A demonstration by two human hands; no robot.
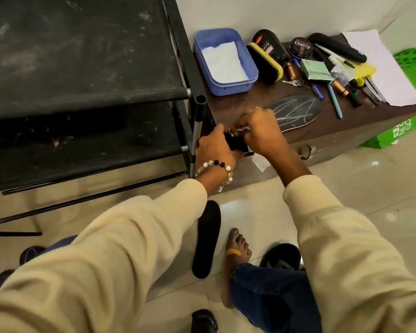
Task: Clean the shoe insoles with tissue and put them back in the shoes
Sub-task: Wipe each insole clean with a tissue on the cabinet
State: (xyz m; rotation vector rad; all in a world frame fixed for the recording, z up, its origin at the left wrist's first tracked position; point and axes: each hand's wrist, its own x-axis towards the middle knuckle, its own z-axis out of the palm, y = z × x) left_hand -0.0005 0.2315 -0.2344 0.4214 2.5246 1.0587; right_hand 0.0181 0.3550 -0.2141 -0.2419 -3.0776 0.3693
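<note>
Both hands are bunched together at the near left corner of the trunk [322, 138]: the left hand [216, 147] is wrapped around something small and dark, can't tell what, maybe an insole's end, and the right hand [262, 135] is fisted over a scrap of tissue [241, 129] pinched between the two. One insole [296, 111] lies on the trunk lid just at 2 o'clock from the hands, with pale streaks across it, and a second insole [207, 239] sits on the floor at 6 o'clock, beside a bare foot [235, 258]. What could go wrong, I reckon: the tissue looks like a tiny wad, so hard rubbing could shred it and leave lint. The floor insole is right by the foot and could get stepped on or picked up dirty again. More tissue waits in the blue tub [250, 75] at 12 o'clock, near a brush [267, 66], polish tin [302, 46], pens and batteries, so an elbow sweep could scatter that clutter. Surface is a dark brown trunk lid, on glossy cream tiles, with a dusty black rack [82, 68] at 10 o'clock. Dark shoes [281, 258] show at 5 o'clock and along the bottom edge.
</note>
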